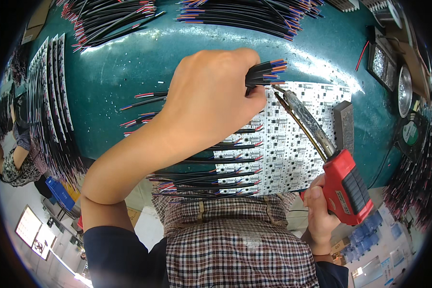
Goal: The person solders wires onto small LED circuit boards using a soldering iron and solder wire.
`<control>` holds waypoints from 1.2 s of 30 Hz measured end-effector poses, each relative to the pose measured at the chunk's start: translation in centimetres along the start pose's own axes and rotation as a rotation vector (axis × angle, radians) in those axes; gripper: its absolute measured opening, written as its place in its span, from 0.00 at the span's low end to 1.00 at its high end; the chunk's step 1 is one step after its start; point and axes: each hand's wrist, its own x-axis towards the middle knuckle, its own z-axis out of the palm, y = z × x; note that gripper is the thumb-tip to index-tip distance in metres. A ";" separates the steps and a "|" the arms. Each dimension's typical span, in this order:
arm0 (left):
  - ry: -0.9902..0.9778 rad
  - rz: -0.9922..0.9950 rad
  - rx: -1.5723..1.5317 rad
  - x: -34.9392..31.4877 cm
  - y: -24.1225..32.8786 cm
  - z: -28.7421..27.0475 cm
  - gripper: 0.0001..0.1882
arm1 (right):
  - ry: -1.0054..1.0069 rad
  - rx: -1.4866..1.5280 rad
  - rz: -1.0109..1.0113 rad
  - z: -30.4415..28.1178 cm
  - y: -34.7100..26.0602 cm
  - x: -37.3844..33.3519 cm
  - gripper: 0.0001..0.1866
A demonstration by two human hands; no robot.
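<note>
My left hand (216, 91) is closed around a small bunch of black cables (264, 76), whose stripped blue and orange-brown ends point right. A red soldering gun (348, 189) is gripped in my right hand (319, 213). Its long metal tip slants up and left, ending just below the cable ends; whether they touch, I cannot tell. Beneath the tip lies a white panel of circuit boards (293, 144). Along the panel's left part, several black cables (237, 161) with red and blue ends lie in rows. A grey block (343, 125) rests on the panel's right edge.
Piles of black cables (245, 17) lie along the far side of the green table (110, 72). Boards with cables attached (50, 91) hang over the left edge. At right are a dark tray (383, 60), a round metal dish (405, 91) and a small fan (410, 132). Another person (17, 158) sits far left.
</note>
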 end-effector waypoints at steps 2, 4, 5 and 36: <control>-0.010 0.003 0.006 0.0 0.1 0.0 0.08 | -0.034 0.007 -0.020 -0.2 0.0 0.0 0.09; -0.020 0.007 0.015 0.0 0.3 0.0 0.08 | -0.016 0.000 0.004 0.0 -0.1 -0.2 0.07; -0.029 0.001 0.020 0.0 0.4 -0.1 0.08 | 0.001 -0.005 0.028 0.1 -0.1 -0.3 0.07; 0.363 0.126 0.238 0.9 0.7 -3.9 0.10 | 0.045 0.087 -0.060 -0.7 0.6 -0.9 0.10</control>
